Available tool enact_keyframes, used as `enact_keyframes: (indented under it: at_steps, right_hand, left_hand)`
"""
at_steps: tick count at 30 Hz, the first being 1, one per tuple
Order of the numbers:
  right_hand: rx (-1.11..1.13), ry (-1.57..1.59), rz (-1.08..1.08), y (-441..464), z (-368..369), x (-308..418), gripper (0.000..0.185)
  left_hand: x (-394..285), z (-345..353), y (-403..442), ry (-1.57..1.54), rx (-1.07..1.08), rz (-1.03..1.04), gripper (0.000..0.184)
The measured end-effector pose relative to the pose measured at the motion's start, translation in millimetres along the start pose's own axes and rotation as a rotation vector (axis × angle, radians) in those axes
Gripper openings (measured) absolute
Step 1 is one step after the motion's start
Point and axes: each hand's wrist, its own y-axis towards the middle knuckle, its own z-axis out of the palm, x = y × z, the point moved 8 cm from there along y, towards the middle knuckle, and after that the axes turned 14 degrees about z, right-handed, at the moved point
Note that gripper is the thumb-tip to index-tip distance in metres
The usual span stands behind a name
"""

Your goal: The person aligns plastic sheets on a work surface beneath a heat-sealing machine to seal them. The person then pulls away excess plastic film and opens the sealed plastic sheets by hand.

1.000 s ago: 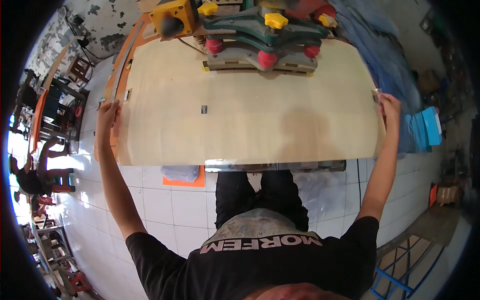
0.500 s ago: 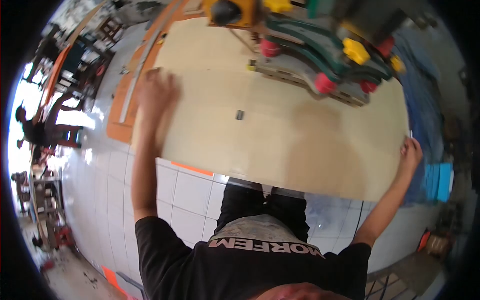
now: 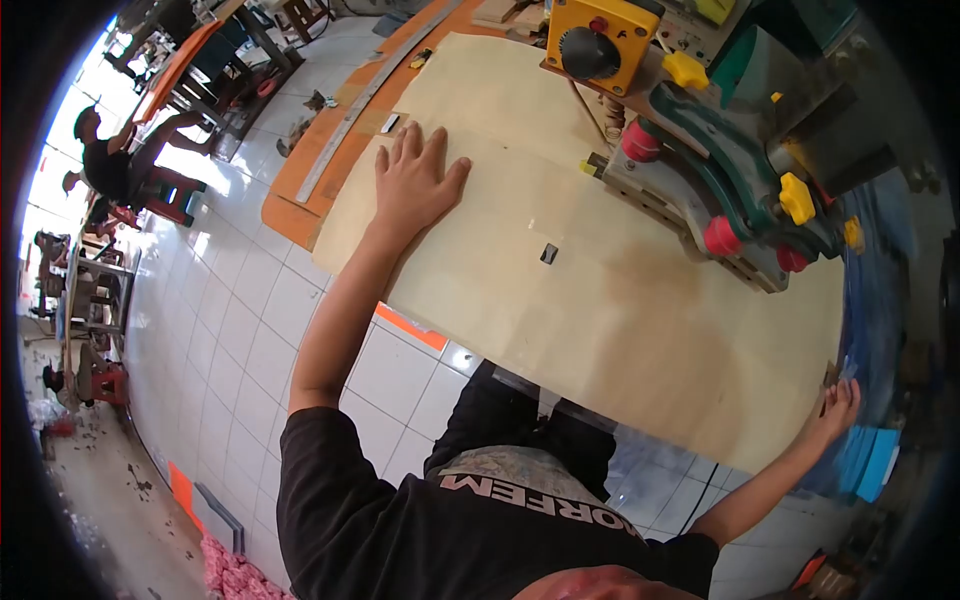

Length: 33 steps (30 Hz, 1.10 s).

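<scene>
A large pale board or sheet (image 3: pixel 480 190) lies in front of me. My left hand (image 3: pixel 418 185) presses palm-down on its left part with the fingers spread, holding nothing. A small dark-and-white piece (image 3: pixel 390 123) lies just beyond those fingertips. My right hand (image 3: pixel 838 408) is at the sheet's right edge, fingers bent together; whatever is between them is too small to make out. Near the middle of the sheet rests a small black object like a pencil sharpener (image 3: pixel 549 254).
A machine with green curved arms (image 3: pixel 715 150), red and yellow knobs, and a yellow control box (image 3: pixel 603 45) stands over the far right. A long metal ruler (image 3: pixel 370 105) lies on an orange board (image 3: pixel 292 200) at left. Another person (image 3: pixel 108 165) sits farther left.
The view has turned, so the sheet and machine appear farther right. My left hand, blurred near the ruler before, now lies flat and spread. My right hand stays by the right edge.
</scene>
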Motion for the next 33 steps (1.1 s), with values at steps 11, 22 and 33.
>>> enact_keyframes:
  at_steps: [11, 22, 33]
  right_hand:
    - [0.124, 0.044, 0.001, 33.0, -10.7, -21.5, 0.037]
    - [0.072, -0.064, -0.063, 15.5, -6.9, -13.9, 0.035]
    - [-0.333, -0.626, -0.39, -54.9, 18.8, 38.5, 0.024]
  left_hand:
    - [1.0, -0.2, 4.2, 0.035, 0.024, -0.022, 0.064]
    - [0.0, 8.9, 6.5, 0.041, 0.037, -0.009, 0.064]
    - [2.6, 16.4, 6.6, 0.043, 0.125, -0.036, 0.071]
